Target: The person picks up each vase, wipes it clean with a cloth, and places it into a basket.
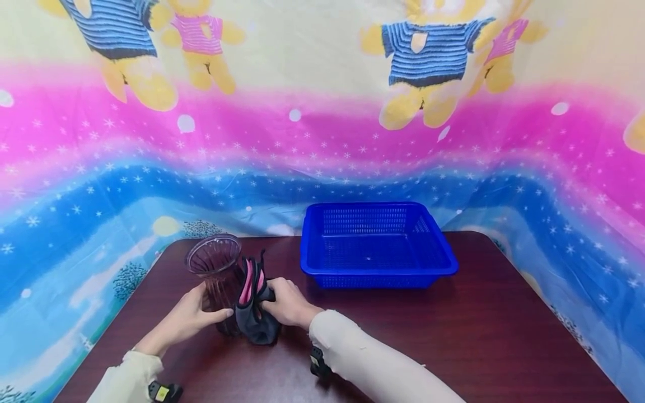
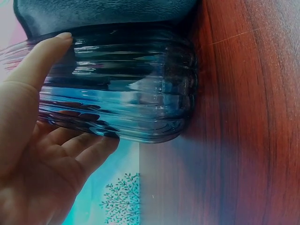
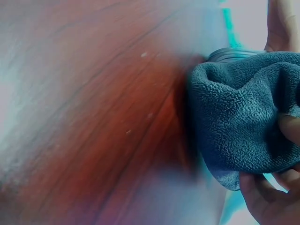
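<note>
A ribbed, see-through glass vase (image 1: pixel 214 263) with a flared rim stands upright at the left of the table. My left hand (image 1: pixel 188 316) grips it round its middle, thumb on the near side, as the left wrist view shows with the ribbed vase (image 2: pixel 126 84). Against the vase's right side is a dark grey cloth (image 1: pixel 257 322) with pink and black edges, bunched up. My right hand (image 1: pixel 289 302) pinches this cloth from the right. In the right wrist view the fuzzy cloth (image 3: pixel 239 112) hides most of the vase.
A blue plastic basket (image 1: pixel 378 280) with perforated walls stands at the back right of the dark red wooden table (image 1: pixel 453 347). Behind the table hangs a printed curtain (image 1: pixel 322 140) with bears and snowflakes.
</note>
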Demonstrator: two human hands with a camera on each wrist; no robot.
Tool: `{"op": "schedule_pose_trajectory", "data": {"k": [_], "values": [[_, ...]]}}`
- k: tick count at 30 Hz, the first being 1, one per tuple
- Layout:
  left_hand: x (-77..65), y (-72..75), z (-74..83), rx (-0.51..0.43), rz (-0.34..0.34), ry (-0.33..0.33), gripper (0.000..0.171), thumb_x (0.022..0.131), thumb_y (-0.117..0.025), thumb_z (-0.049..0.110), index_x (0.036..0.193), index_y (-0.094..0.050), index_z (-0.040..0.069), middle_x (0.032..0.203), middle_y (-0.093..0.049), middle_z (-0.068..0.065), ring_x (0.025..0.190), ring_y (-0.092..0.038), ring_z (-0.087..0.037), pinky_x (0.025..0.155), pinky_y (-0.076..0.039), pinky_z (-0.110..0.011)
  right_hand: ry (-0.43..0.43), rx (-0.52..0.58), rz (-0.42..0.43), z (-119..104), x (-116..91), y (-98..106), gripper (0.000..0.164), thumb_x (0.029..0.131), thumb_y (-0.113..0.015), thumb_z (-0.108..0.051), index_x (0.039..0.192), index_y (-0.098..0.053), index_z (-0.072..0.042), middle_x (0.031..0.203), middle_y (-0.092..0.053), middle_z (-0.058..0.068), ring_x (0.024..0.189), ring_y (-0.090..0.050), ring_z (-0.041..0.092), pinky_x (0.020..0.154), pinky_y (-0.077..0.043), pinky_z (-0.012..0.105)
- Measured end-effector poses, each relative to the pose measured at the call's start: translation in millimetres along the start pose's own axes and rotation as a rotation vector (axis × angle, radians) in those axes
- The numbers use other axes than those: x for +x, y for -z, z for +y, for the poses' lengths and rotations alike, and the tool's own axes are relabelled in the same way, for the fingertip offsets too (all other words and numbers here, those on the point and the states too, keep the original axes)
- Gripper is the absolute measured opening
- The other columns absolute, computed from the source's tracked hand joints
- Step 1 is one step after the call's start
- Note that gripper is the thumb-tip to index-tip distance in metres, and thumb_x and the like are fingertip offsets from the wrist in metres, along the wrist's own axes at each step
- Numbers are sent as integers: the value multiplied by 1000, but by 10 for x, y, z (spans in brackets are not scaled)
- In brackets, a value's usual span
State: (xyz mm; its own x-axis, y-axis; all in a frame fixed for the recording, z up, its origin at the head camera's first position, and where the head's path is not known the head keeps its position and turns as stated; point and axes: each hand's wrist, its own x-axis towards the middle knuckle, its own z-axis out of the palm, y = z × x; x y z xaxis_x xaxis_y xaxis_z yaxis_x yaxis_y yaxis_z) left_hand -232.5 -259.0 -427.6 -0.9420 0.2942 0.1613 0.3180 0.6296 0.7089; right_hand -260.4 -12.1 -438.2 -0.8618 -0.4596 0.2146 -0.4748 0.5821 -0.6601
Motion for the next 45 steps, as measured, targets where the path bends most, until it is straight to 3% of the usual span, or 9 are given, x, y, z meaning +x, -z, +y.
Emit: {"op": "schedule_pose_trajectory", "data": {"k": [5,14,23,27,36,45], "values": [[3,-5,2,-7,-3,-16,72,86,-81,27,141,-46,-5,131,-65,-22,114,-69,-21,88,-54,-16,9,56,8,-95,10,67,4,89,-73,-14,91,-73,-11,76,-68,-7,70,-54,0,64,-44,15],[3,8,-5,-63,-45,12,72,89,-78,25,144,-41,-6,134,-62,-27,119,-67,-38,90,-57,-23,41,50,49,-245,65,151,4,89,-74,-13,87,-71,-13,73,-64,-8,67,-52,1,61,-41,14],[-8,15,-15,-58,-45,3,69,89,-78,24,141,-44,-3,129,-65,-22,113,-70,-27,85,-57,-19,56,92,95,-407,102,240,4,91,-73,-18,90,-73,-14,80,-69,-7,74,-55,-1,65,-45,14],[-4,22,0,-61,-43,-4,71,88,-79,24,143,-43,-2,130,-65,-21,114,-70,-30,87,-58,-22,44,101,104,-469,115,286,5,92,-74,-19,93,-74,-14,83,-72,-6,75,-57,-1,65,-46,14],[14,19,-18,-49,-36,-16,73,88,-79,25,144,-41,-3,132,-64,-22,117,-68,-35,90,-60,-30,42,46,84,-495,122,321,5,91,-74,-17,95,-73,-14,88,-75,-3,78,-61,0,68,-48,15],[4,15,-8,-22,-21,-16,74,88,-80,26,144,-42,-4,132,-64,-24,118,-67,-37,91,-59,-29,7,42,46,-399,103,242,6,92,-74,-16,95,-72,-11,87,-74,-1,76,-61,2,68,-50,16]]}}
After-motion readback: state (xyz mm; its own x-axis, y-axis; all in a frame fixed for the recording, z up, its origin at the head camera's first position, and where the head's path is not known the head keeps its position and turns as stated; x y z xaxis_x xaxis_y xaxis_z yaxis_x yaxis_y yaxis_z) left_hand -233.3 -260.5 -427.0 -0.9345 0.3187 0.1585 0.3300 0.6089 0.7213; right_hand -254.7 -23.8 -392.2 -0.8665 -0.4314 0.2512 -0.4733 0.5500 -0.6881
